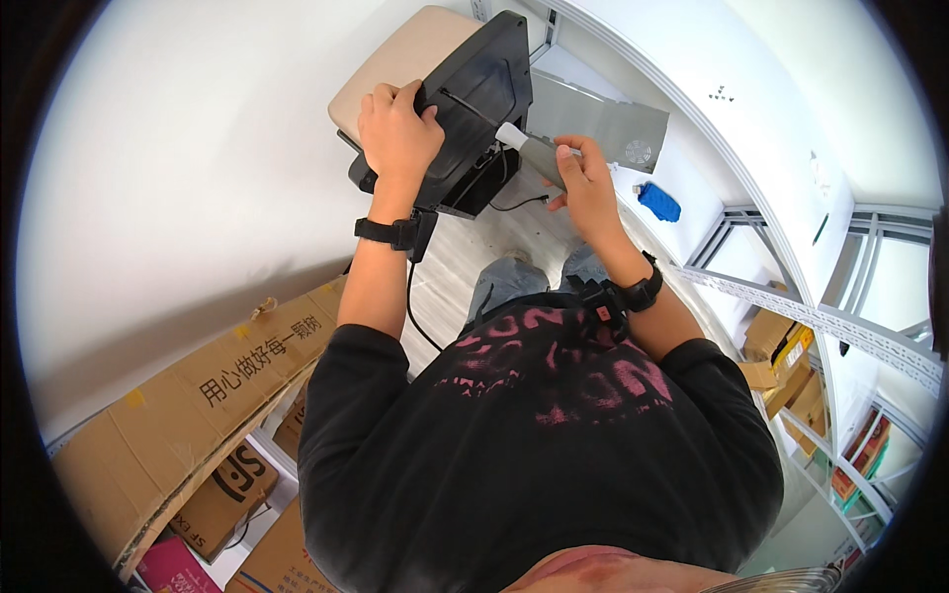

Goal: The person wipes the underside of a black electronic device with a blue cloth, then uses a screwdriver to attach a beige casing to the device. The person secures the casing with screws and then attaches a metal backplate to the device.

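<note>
In front of me stands a boxy piece of equipment with a black plastic panel (494, 74) and a rounded beige cover (405, 54). My left hand (400, 133) is closed over the panel's near-left edge, the thumb lying on the black face. A screwdriver (539, 153) with a thick grey handle and white collar is gripped in my right hand (585, 183). Its long thin shaft reaches left across the black panel, the tip close to my left thumb. Whether the tip sits in a screw is too small to tell. Below it, the equipment's underside shows an opening with dark cables (502, 153).
A grey metal plate (603, 124) with a round vent lies behind on a white shelf. A blue bundle (658, 202) lies right of my right hand. A loose black cable (519, 205) hangs beneath the equipment. Cardboard boxes (198, 405) flank me at left; shelving frames (820, 306) stand right.
</note>
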Demonstrator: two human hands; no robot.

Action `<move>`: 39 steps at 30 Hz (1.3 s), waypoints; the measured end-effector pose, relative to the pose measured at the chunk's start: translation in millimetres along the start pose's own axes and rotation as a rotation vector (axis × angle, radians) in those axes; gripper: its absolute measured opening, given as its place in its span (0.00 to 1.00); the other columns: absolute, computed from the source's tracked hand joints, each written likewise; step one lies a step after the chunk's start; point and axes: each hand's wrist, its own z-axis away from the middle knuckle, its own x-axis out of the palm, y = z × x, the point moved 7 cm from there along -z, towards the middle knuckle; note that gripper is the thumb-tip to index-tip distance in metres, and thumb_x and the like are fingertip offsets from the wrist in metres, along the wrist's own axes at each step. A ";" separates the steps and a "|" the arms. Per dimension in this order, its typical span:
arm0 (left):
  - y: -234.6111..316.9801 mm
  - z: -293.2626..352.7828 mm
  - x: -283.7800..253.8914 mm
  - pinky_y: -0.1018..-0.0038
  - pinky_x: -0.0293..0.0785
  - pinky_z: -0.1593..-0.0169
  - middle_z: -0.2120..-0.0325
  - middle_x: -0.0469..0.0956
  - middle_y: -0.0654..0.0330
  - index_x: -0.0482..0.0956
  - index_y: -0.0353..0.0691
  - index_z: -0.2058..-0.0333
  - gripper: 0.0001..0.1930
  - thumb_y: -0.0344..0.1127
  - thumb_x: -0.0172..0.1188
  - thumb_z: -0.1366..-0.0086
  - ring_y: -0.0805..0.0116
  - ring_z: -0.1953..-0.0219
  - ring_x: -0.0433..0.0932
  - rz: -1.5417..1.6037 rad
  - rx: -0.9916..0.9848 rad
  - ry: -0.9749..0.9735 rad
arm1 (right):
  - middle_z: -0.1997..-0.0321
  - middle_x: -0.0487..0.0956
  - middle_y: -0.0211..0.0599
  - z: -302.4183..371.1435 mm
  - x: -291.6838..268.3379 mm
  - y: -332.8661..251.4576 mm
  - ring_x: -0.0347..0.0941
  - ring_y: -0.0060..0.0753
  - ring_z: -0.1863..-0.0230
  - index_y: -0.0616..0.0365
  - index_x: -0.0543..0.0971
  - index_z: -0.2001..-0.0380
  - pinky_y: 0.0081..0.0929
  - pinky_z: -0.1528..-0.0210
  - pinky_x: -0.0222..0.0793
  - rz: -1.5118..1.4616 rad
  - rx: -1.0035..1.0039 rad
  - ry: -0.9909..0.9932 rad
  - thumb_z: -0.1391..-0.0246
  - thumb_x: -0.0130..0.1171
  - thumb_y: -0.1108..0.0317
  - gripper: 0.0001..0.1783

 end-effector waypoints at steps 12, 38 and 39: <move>0.7 -0.2 -0.7 0.67 0.70 0.59 0.70 0.73 0.61 0.84 0.45 0.62 0.18 0.32 0.69 0.56 0.60 0.64 0.72 0.006 0.002 0.015 | 0.62 0.74 0.38 -1.4 9.2 -3.8 0.73 0.25 0.70 0.60 0.71 0.54 0.20 0.76 0.71 -0.168 0.124 -0.114 0.47 0.62 0.62 0.20; -2.2 -5.7 0.3 0.63 0.69 0.56 0.67 0.74 0.58 0.82 0.41 0.59 0.20 0.33 0.69 0.55 0.56 0.60 0.72 0.048 0.015 -0.064 | 0.74 0.76 0.37 6.6 -37.2 -8.8 0.60 0.17 0.86 0.59 0.69 0.52 0.19 0.81 0.60 -0.167 0.239 -0.273 0.48 0.62 0.64 0.22; 2.0 -7.0 -2.4 0.62 0.69 0.55 0.66 0.75 0.57 0.81 0.41 0.59 0.21 0.34 0.69 0.55 0.55 0.60 0.72 0.042 0.039 -0.074 | 0.74 0.76 0.37 6.8 -53.5 -7.5 0.61 0.17 0.85 0.58 0.70 0.52 0.19 0.80 0.60 -0.179 0.221 -0.258 0.48 0.62 0.64 0.22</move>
